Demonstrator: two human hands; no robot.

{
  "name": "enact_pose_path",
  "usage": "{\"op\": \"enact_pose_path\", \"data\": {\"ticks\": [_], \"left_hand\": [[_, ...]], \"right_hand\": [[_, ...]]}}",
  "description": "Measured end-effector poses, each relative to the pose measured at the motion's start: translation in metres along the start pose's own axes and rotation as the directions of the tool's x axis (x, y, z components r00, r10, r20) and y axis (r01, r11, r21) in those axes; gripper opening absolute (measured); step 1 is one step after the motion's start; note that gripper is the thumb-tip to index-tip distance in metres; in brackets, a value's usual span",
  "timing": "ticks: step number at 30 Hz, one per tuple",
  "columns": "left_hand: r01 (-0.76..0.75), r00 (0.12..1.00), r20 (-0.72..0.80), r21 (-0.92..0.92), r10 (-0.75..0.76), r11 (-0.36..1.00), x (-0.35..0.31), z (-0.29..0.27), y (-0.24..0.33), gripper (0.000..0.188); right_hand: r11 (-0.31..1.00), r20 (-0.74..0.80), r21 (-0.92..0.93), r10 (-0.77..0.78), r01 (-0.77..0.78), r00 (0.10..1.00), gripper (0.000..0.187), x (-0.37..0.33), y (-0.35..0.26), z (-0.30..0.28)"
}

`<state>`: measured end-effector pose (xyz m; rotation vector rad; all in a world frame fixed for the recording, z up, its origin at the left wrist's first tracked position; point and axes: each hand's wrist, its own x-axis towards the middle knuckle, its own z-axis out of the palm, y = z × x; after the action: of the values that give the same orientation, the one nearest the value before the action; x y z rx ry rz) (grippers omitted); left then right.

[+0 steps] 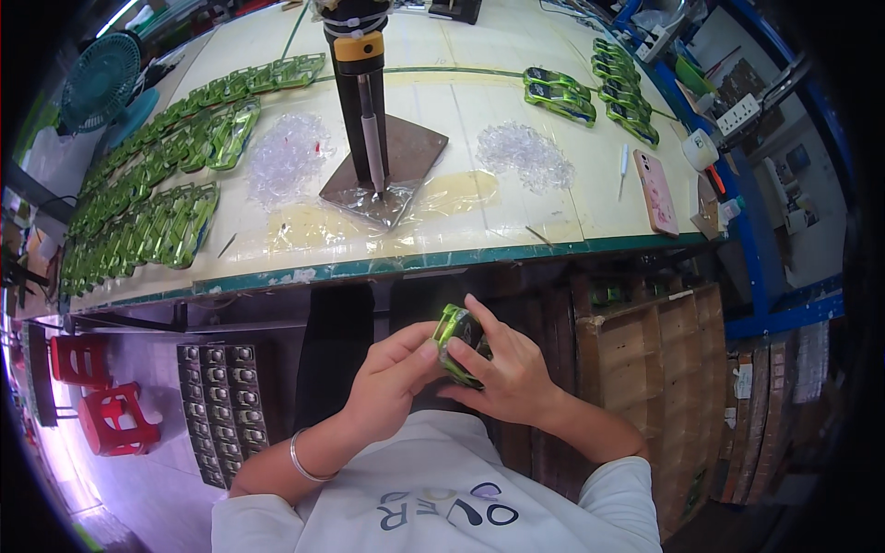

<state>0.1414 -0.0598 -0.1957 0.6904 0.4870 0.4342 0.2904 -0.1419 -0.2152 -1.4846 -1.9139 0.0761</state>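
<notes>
Both hands hold one bright green and black toy car body [451,329] close to my chest, below the table's front edge. My left hand [395,373] grips its left side, with thumb and fingers closed on it. My right hand [509,370] wraps the right side, thumb across the dark face and index finger reaching up over the far end. Fingers cover much of the car body, so its underside cannot be seen.
Rows of green car bodies [147,226] fill the table's left side; several more [560,95] lie at the far right. Two piles of clear plastic pieces [288,157] flank an upright black stand [348,120] on a metal plate [412,152]. A pink phone [655,192] and cardboard tray [659,355] are rightward.
</notes>
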Motion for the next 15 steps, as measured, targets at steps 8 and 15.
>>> {"op": "enact_pose_path", "data": {"ticks": [8, 15], "left_hand": [[-0.269, 0.962, 0.201, 0.575, 0.185, 0.773, 0.001, -0.019, 0.017, 0.04], [-0.607, 0.788, 0.508, 0.551, 0.347, 0.573, 0.023, -0.043, 0.018, 0.059]], "right_hand": [[0.99, -0.059, 0.108, -0.082, 0.088, 0.995, 0.063, 0.0, 0.003, 0.003], [0.826, 0.012, 0.558, -0.11, 0.084, 0.994, 0.073, 0.006, -0.002, 0.009]]}}
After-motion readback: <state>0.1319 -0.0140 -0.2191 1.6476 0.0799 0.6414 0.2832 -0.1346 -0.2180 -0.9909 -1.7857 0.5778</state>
